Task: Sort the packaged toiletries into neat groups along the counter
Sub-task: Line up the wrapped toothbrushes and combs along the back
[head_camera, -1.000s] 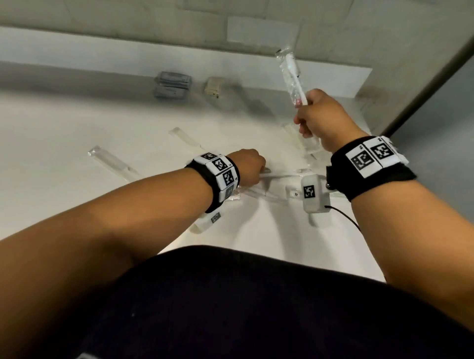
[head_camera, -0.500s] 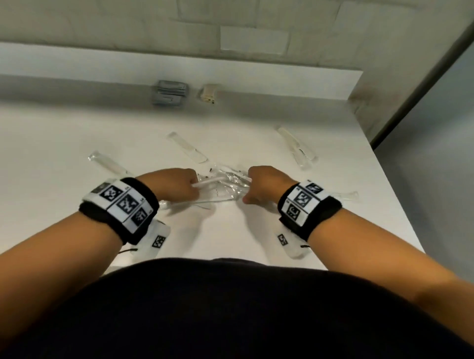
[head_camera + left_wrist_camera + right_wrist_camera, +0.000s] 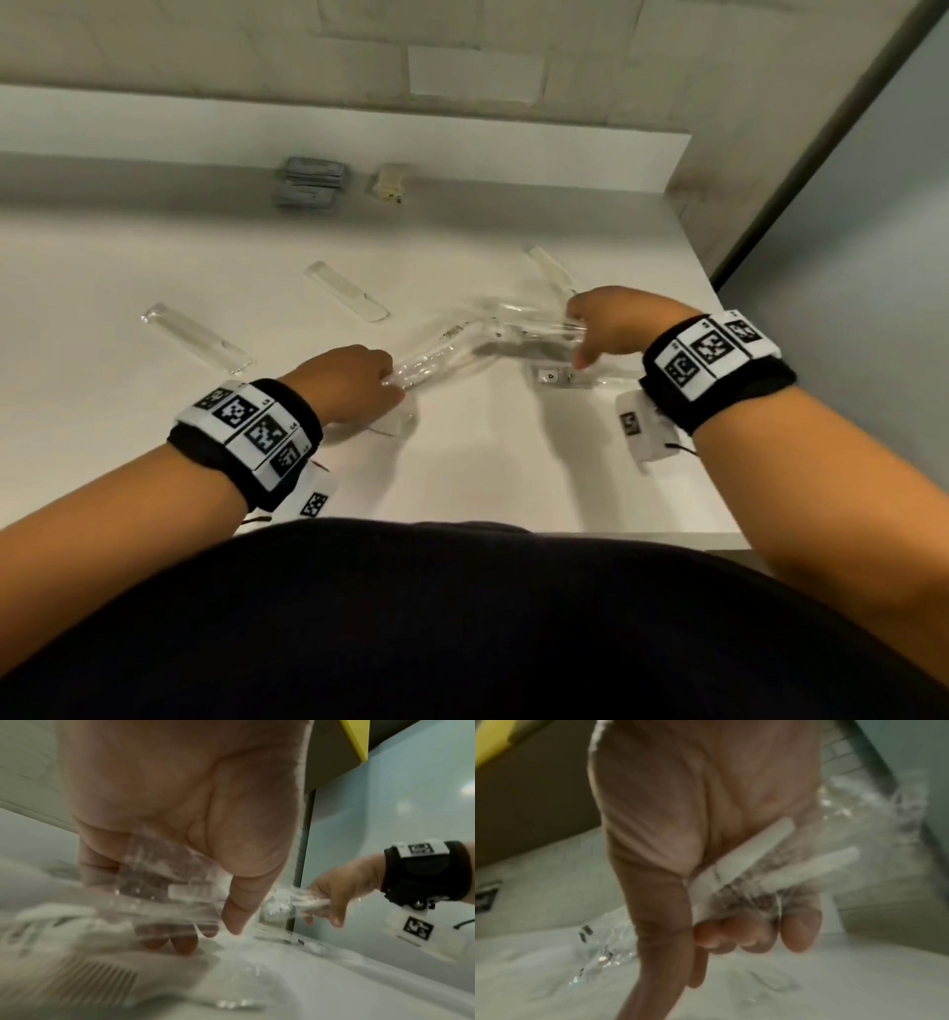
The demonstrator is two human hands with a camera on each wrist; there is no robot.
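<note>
Both hands grip clear-wrapped packets: left hand point(image 3: 354, 383) at seven o'clock clutches one bundle point(image 3: 431, 360), right hand point(image 3: 611, 329) at three another point(image 3: 757, 866).

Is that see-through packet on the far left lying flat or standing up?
Lying flat: the clear packet rests lengthwise on the counter, apart from both hands.

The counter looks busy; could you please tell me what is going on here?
A person is sorting clear-wrapped toiletries on a white counter. The left hand grips a bundle of clear packets; the right hand grips wrapped white sticks, probably toothbrushes. Two wrapped combs lie apart on the left, and grey packets sit by the wall.
</note>
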